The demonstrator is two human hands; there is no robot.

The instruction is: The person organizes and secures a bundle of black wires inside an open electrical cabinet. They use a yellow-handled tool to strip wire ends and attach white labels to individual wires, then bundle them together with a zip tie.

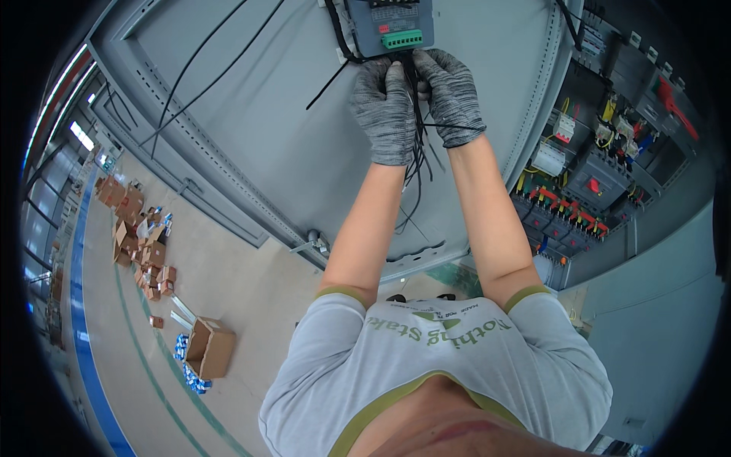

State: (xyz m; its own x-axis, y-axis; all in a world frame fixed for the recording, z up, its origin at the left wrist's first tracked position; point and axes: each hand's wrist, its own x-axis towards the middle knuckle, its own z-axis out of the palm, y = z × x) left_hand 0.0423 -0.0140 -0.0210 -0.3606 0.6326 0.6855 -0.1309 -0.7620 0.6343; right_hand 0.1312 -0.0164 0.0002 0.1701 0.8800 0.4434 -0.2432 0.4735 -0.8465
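My left hand [384, 107], in a grey knitted glove, and my right hand [451, 99], gloved alike, meet directly beneath a green plastic multi-way terminal block [402, 39]. Both grips are closed on the upper end of a loose bundle of thin black wires [418, 145]; the exact strands pinched by each are hidden by the fingers.

The bundle hangs between my wrists, its loose ends spreading below over a grey sheet-metal cabinet door [304, 160]. One strand crosses the cuff of the right glove. The terminal block sits on the lower edge of a dark grey rectangular module [423, 21], which also carries a small red component [384, 29]. A short, straight black strip [327, 85] projects to the left of my left hand.

To the right stands an open grey electrical cabinet [661, 177] containing dark circuit breakers [598, 181] and coloured wiring. To the left, on the pale floor [251, 305], rests an open brown cardboard box [216, 350], with further cartons [152, 255] piled beyond it.
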